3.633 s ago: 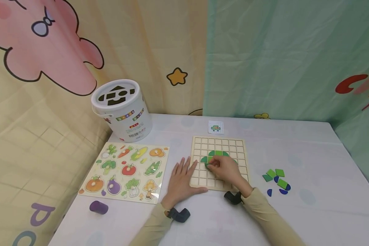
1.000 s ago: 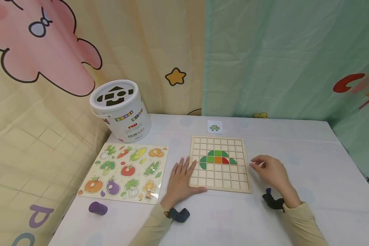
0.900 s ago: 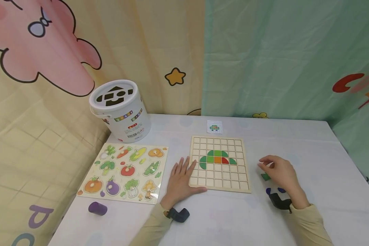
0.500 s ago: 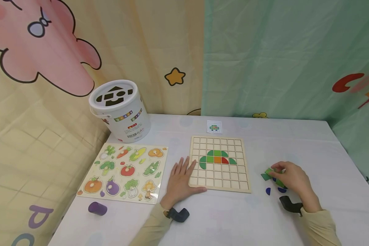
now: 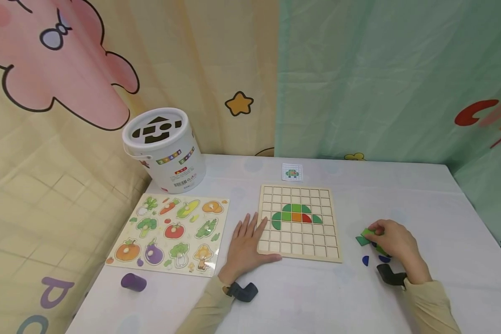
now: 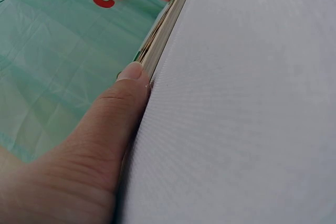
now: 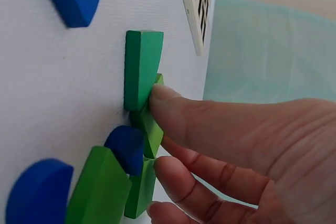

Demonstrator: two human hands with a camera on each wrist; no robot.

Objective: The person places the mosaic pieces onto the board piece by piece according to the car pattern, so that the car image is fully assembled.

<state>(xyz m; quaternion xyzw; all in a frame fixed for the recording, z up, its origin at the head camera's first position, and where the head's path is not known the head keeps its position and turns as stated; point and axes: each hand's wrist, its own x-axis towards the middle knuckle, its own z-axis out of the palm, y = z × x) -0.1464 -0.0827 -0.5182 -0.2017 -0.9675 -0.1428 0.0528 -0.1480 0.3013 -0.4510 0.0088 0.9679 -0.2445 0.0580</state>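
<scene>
Right hand point(image 5: 394, 241) has swung from the gridded board point(image 5: 296, 239) to loose tiles point(image 5: 365, 260), pinching 1 light-green square point(image 7: 151, 134)! Left hand point(image 5: 246, 248) lies spread; the car-like pattern point(image 5: 296, 216) is no fuller yet.

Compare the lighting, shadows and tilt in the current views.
Head view: bright, even light, no strong glare on the wooden grid board; left wrist view: dimmer and tilted, dark shadow where the left hand meets the white cloth; right wrist view: also dimmer and tilted, the dark green piece reasonably sharp.
</scene>
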